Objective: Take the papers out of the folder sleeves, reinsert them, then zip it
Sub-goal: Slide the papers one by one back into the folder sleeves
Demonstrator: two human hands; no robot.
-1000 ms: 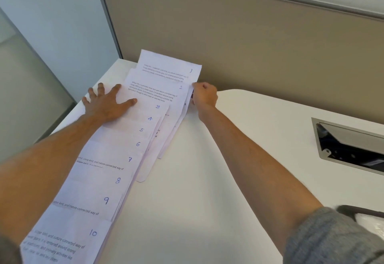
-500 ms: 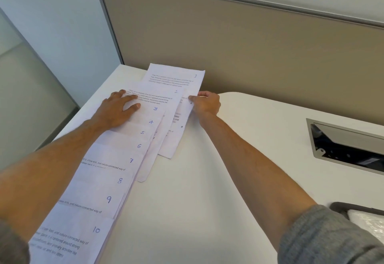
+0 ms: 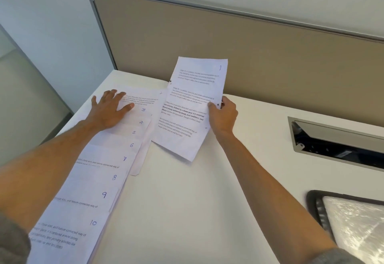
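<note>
Now the right hand (image 3: 222,114) pinches sheet 1 (image 3: 197,105) by its edge, lifted off the surface (image 3: 197,201). The left hand (image 3: 110,110) lies flat on the row of papers (image 3: 99,180). Carry it gently to the folder (image 3: 349,218), so nothing bends.

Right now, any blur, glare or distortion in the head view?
Head view: wide-angle bend curves the divider panel and desk edge; printed text on sheet 1, pinched by the right hand, is too soft to read; glare on the folder sleeve at lower right; soft, even light.
</note>
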